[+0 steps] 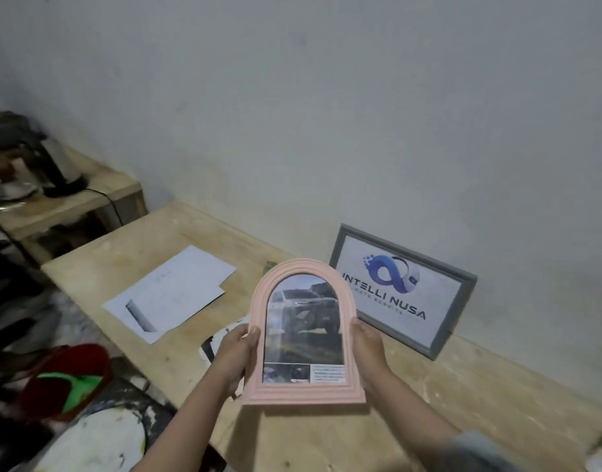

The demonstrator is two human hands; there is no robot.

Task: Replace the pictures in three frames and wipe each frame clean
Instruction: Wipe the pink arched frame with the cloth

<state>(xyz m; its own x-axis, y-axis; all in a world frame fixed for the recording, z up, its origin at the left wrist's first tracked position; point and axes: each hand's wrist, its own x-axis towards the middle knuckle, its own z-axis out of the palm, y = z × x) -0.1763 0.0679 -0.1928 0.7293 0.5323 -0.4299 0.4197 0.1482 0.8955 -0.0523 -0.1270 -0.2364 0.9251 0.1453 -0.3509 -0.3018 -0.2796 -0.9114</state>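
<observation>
Currently, nearest to me: left hand (236, 357) and right hand (367, 352) each clamp one side edge of the pink arched frame (304, 391), thumbs on the front rim, fingers wrapped behind. Both grips closed on that frame; nothing else held. Frame is in the air above the desk (463, 396), face toward me, tilted a bit left, with a car picture (304, 332) showing behind the glazing.

Risk 1: thumbs sit right at the glazing edge. If they slide inward they smear the pane, so any wipe must come after handling, or be redone.

Risk 2: I can't see the back, so can't tell if the backing is fastened. If loose, tilting fwd could drop the insert.

Risk 3: side-edge hold only, no support under the base. Releasing one hand to reach for smth leaves a weak pinch; frame could swing or fall to the desk.

Mid-range: a loose printed sheet (213, 340) lies partly hidden under the left hand, and white papers (177, 294) lie further left. Setting the frame down on these could crease them.

Far: grey frame (403, 291) w/ logo print leans on the wall (327, 114), just beyond the pink one. Pushing fwd could knock it flat.

No cloth in view; wipe step likely stalls till one is found.
</observation>
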